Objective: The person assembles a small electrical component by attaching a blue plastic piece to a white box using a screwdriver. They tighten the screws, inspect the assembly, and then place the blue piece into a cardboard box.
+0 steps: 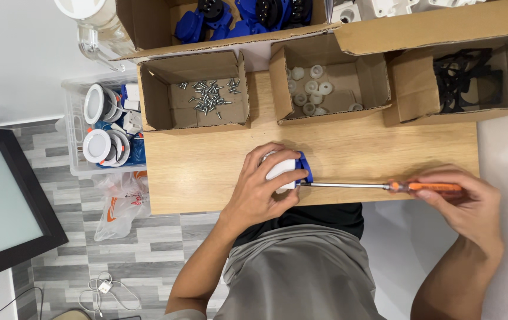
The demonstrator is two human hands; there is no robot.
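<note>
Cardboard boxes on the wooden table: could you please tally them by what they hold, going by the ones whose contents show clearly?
Box of screws: 1
Box of white round parts: 1
Box of black parts: 1
Box of blue parts: 1
Total: 4

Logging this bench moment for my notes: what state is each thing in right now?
left hand: gripping the white and blue part
right hand: holding the orange-handled screwdriver, tip at the part
screw box: open, screws loose inside
white-ring box: open
black-part box: open
</note>
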